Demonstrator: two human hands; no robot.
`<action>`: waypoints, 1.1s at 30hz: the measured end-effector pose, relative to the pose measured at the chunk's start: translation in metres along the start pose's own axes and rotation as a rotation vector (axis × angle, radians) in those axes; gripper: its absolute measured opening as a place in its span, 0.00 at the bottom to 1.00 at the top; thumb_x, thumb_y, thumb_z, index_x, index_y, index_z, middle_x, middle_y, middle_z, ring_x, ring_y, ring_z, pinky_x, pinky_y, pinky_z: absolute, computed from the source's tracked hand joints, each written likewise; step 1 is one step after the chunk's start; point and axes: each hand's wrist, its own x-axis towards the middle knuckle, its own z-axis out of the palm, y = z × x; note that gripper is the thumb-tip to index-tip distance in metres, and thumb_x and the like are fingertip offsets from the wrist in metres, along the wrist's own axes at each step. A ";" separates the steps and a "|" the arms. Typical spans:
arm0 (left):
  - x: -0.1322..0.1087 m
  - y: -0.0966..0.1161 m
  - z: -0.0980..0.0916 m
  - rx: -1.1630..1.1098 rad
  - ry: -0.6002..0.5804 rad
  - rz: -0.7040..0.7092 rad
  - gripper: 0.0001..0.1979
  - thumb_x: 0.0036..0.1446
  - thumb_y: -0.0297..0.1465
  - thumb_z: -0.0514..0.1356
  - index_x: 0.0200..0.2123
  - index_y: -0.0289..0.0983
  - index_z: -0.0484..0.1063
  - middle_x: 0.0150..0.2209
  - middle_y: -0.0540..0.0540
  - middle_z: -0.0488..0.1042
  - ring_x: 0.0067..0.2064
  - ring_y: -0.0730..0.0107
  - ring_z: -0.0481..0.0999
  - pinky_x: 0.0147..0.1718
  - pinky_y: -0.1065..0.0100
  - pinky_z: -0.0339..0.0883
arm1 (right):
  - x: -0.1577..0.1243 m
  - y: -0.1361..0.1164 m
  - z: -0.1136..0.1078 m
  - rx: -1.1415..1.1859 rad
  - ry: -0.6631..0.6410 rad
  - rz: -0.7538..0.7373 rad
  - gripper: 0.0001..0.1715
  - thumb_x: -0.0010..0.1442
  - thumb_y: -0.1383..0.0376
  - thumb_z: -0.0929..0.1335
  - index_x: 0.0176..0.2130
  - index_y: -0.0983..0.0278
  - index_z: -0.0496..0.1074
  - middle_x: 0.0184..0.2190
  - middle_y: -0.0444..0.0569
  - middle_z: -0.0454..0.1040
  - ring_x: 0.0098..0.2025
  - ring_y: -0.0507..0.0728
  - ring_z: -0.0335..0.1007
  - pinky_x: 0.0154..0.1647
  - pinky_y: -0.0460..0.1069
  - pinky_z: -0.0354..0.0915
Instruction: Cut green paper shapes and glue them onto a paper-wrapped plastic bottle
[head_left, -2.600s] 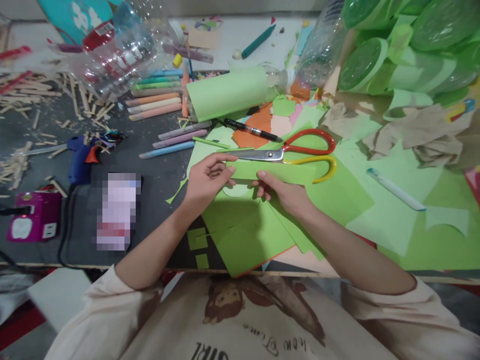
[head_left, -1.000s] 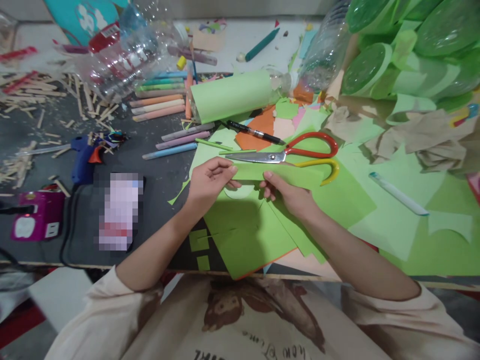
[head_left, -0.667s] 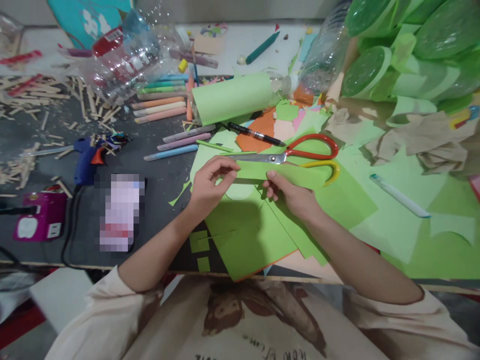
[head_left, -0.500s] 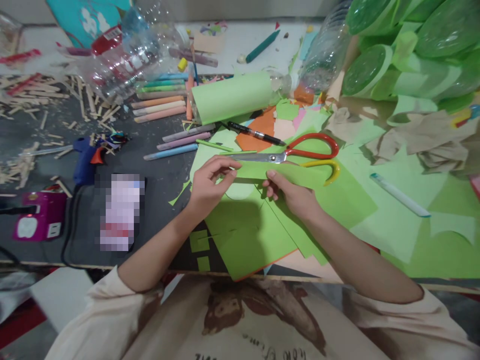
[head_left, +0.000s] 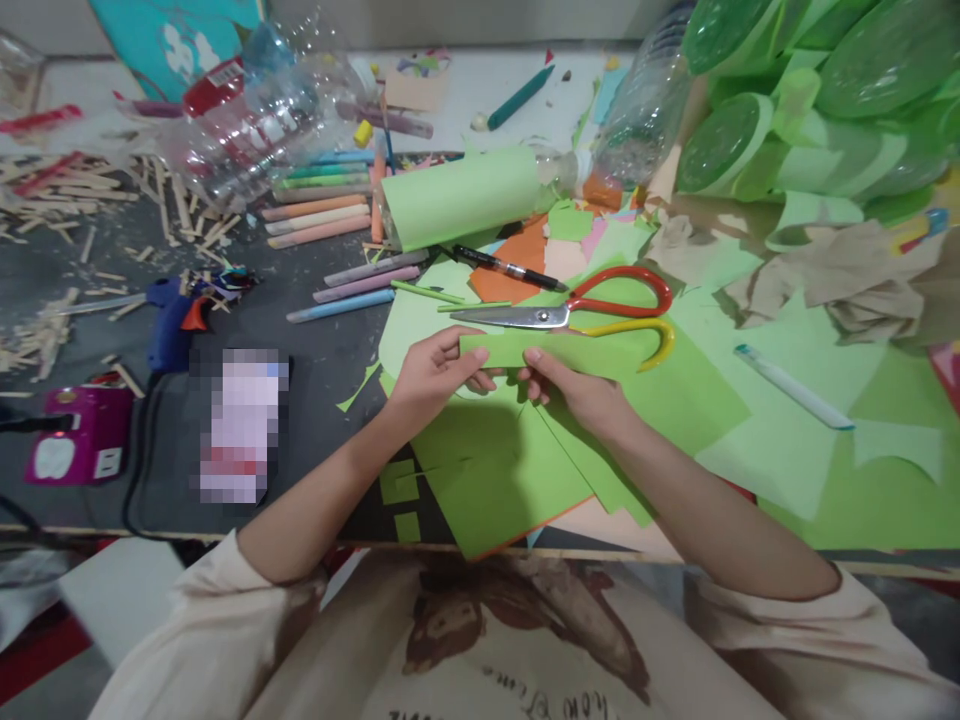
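Observation:
Between my two hands a green paper strip (head_left: 506, 350) is held out level above the paper sheets. My left hand (head_left: 442, 370) pinches its left end, thumb on top and fingers beneath. Closer to the middle, my right hand (head_left: 574, 385) grips the strip's lower edge between thumb and fingers. Just beyond the strip lie scissors (head_left: 551, 316) with one red and one yellow handle, blades pointing left. Under my hands are green paper sheets (head_left: 487, 470). A black pen (head_left: 514, 268) rests past the scissors.
A bottle wrapped in green paper (head_left: 465, 195) lies behind the scissors. Markers (head_left: 322, 215), a blue glue gun (head_left: 171, 325), a phone (head_left: 244, 425) and a purple power adapter (head_left: 79, 432) are on the left. Crumpled brown paper (head_left: 825, 265) and green bottle pieces (head_left: 727, 140) sit at the right.
My left hand has shifted slightly right and down and now pinches the strip's left end with the thumb on top. The strip has come slightly nearer me, uncovering more of the scissors.

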 end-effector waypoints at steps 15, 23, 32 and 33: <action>0.001 0.001 -0.003 -0.054 0.107 0.005 0.23 0.46 0.49 0.71 0.27 0.36 0.69 0.21 0.49 0.78 0.19 0.73 0.75 0.22 0.71 0.72 | 0.002 0.006 0.004 0.154 0.039 -0.358 0.18 0.49 0.48 0.73 0.26 0.59 0.74 0.16 0.42 0.71 0.20 0.55 0.67 0.27 0.55 0.69; 0.001 -0.001 -0.003 -0.029 0.056 -0.028 0.23 0.48 0.49 0.69 0.28 0.36 0.68 0.22 0.47 0.79 0.21 0.69 0.78 0.23 0.69 0.73 | 0.008 0.015 0.000 0.213 0.041 -0.389 0.19 0.52 0.48 0.73 0.33 0.57 0.70 0.22 0.41 0.74 0.20 0.53 0.68 0.25 0.53 0.68; 0.000 0.003 -0.001 -0.051 0.067 -0.040 0.23 0.45 0.49 0.71 0.28 0.36 0.70 0.21 0.48 0.79 0.20 0.71 0.77 0.22 0.70 0.73 | 0.004 0.004 0.004 0.204 0.037 -0.472 0.30 0.46 0.37 0.75 0.31 0.58 0.68 0.22 0.38 0.69 0.16 0.49 0.64 0.20 0.49 0.64; 0.000 0.003 -0.001 -0.047 0.067 -0.042 0.23 0.46 0.49 0.71 0.28 0.36 0.70 0.21 0.48 0.79 0.20 0.71 0.77 0.22 0.70 0.74 | 0.003 0.003 0.005 0.202 0.033 -0.468 0.30 0.47 0.38 0.75 0.31 0.58 0.68 0.22 0.38 0.68 0.16 0.49 0.64 0.20 0.48 0.64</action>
